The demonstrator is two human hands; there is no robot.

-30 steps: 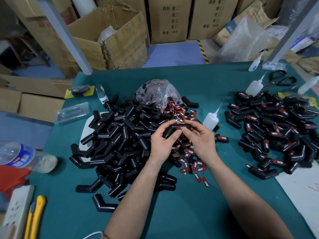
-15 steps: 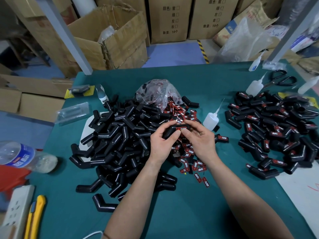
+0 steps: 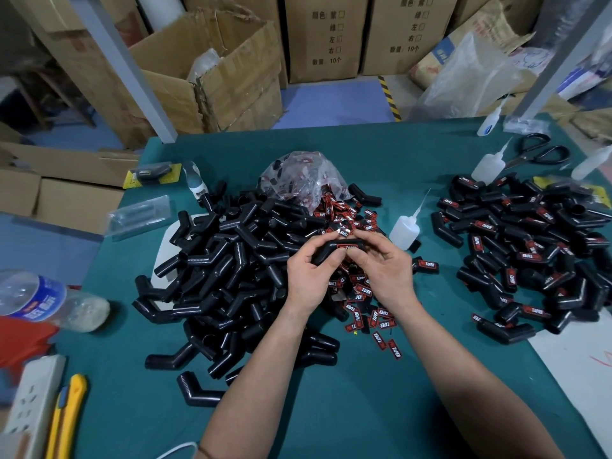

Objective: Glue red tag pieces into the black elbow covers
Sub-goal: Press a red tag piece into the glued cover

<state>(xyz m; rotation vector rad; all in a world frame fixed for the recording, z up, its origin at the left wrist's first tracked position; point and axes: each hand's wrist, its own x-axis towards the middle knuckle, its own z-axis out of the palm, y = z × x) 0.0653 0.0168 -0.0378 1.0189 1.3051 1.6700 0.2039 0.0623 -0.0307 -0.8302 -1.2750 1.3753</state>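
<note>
One black elbow cover (image 3: 326, 252) is held at centre frame, long axis left to right — its left end is gripped by the left hand (image 3: 306, 276), its right end pinched by the right hand (image 3: 384, 270) over the red tag (image 3: 347, 247). Tagged covers (image 3: 530, 246) are piled at right, nearer that hand.

Table (image 3: 364, 409): cover pile (image 3: 225, 266) left of centre; bag (image 3: 298, 177) behind centre, tags (image 3: 381, 321) spilling from it toward near edge. Left hand (image 3: 308, 276), right hand (image 3: 387, 273) hold cover (image 3: 334, 250) over tags. Glue bottle (image 3: 404, 228) just right; tagged pile (image 3: 523, 253) far right, scissors (image 3: 536, 152) behind. Water bottle (image 3: 43, 299), power strip (image 3: 33, 402), knife (image 3: 69, 412) at left edge.
</note>
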